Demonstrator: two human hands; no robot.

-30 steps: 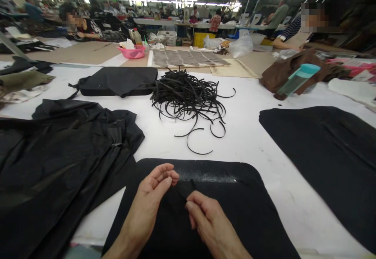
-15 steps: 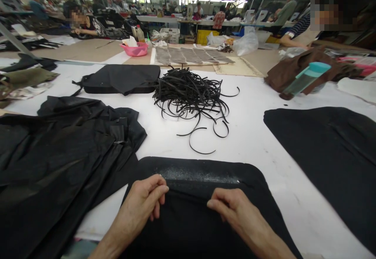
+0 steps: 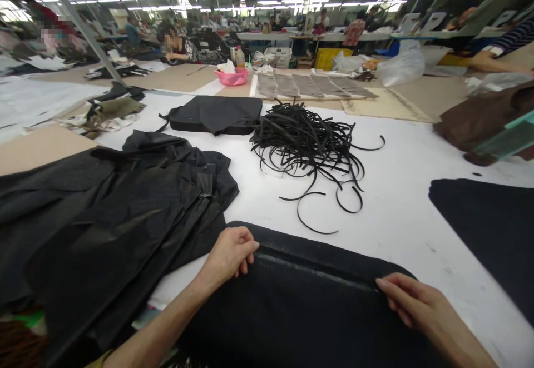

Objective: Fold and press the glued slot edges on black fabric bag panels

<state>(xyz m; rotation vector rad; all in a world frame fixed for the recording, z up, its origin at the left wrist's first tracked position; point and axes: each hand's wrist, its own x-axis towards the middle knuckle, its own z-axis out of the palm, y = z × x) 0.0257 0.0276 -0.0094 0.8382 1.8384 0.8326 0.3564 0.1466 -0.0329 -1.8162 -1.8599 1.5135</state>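
Note:
In front of me lies a black fabric panel (image 3: 308, 318) with rounded far corners, on a white table top (image 3: 400, 229). A fold or narrow strip with a whitish streak runs across it near the far edge. My left hand (image 3: 233, 251) pinches the black fabric at the left end of that fold. At the right end, my right hand (image 3: 413, 301) has thumb and finger closed on the same fabric. The panel's near part runs out of the picture, between my forearms.
Beyond the panel is a tangled heap of black strips (image 3: 304, 137). Crumpled black fabric (image 3: 137, 212) lies left, another black panel (image 3: 492, 229) right. Farther back are a folded black piece (image 3: 212, 115), a pink basin (image 3: 232, 77) and a brown bag (image 3: 484, 115). Other people work behind.
My hands have moved farther apart, drawing the fold across the panel; the whitish patch there is now mostly covered. The view has turned to the left.

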